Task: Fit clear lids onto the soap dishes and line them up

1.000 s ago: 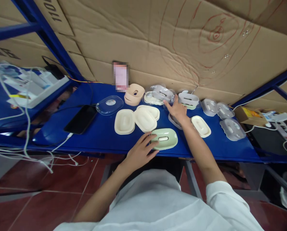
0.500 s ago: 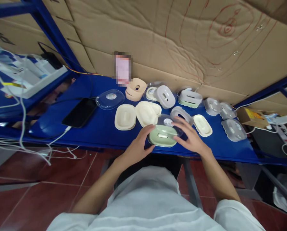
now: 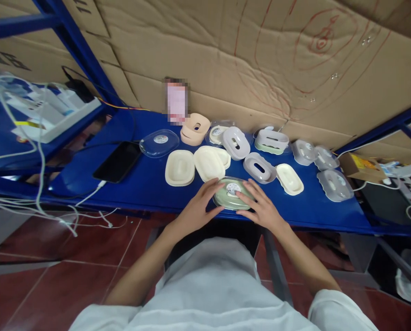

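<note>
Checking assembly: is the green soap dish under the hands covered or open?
Covered: a clear lid sits on the green soap dish, both hands pressing it.

Far beyond the left hand (image 3: 194, 212), a card (image 3: 176, 101) is blurred. The right hand (image 3: 262, 209) hides the near edge of the green box (image 3: 230, 196).

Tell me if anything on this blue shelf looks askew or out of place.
One thing: two cream trays lie overlapped, the front one tilted on the other. Both hands, left hand and right hand, rest on the green soap box, its clear lid level.
</note>
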Demonstrator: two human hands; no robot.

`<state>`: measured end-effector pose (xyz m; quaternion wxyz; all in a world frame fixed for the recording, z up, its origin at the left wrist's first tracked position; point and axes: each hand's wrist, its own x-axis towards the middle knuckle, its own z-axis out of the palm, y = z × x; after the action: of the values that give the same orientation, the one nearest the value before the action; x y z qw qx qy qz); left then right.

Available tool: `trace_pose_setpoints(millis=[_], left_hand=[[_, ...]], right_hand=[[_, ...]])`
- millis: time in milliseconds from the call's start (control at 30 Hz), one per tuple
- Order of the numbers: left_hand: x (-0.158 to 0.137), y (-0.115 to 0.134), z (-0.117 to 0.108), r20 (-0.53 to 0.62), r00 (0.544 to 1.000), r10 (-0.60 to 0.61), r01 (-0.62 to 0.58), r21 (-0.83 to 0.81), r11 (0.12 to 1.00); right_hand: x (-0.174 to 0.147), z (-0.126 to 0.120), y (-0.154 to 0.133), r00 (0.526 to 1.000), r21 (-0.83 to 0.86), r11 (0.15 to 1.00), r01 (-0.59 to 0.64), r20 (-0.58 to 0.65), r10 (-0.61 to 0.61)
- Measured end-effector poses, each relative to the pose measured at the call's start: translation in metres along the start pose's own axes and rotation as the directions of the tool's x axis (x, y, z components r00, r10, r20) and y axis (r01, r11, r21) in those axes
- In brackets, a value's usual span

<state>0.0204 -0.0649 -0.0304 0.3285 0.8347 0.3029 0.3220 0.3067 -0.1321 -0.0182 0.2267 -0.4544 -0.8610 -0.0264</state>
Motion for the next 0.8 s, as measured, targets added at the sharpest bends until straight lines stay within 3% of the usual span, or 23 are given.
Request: trace_pose_setpoints(millis=[133, 333, 533, 633, 700, 767, 800], left_hand=[[0.000, 0.001, 0.000, 0.016, 1.000, 0.000, 0.000, 0.002, 1.000], [0.001, 0.003, -0.001, 0.001, 1.000, 0.005, -0.005, 0.022, 1.000], [0.001, 0.003, -0.001, 0.006, 1.000, 0.014, -0.014, 0.013, 1.000], [0.001, 0.003, -0.002, -0.002, 1.000, 0.017, -0.017, -0.024, 1.000], [0.000, 0.003, -0.002, -0.010, 1.000, 0.006, -0.007, -0.059, 0.998], [0.000, 0.003, -0.003, -0.005, 1.000, -0.009, 0.009, -0.080, 0.997], [0.000, 0.004, -0.003, 0.002, 1.000, -0.013, 0.013, -0.082, 0.997]], right_hand=[[-0.004, -0.001, -0.003, 1.000, -0.035, 0.999, -0.021, 0.002, 0.021], [0.001, -0.012, 0.003, 0.997, 0.115, 0.992, -0.055, 0.054, 0.049], [-0.002, -0.010, 0.003, 0.996, 0.067, 0.996, -0.061, 0.069, 0.056], [-0.010, -0.013, 0.005, 1.000, 0.004, 1.000, 0.003, -0.020, -0.003], [-0.017, -0.026, 0.017, 0.990, -0.091, 0.996, -0.020, -0.142, 0.007], [-0.021, -0.046, 0.046, 0.942, -0.186, 0.967, -0.174, -0.319, 0.108], [-0.023, -0.058, 0.066, 0.890, -0.213, 0.931, -0.295, -0.415, 0.187]])
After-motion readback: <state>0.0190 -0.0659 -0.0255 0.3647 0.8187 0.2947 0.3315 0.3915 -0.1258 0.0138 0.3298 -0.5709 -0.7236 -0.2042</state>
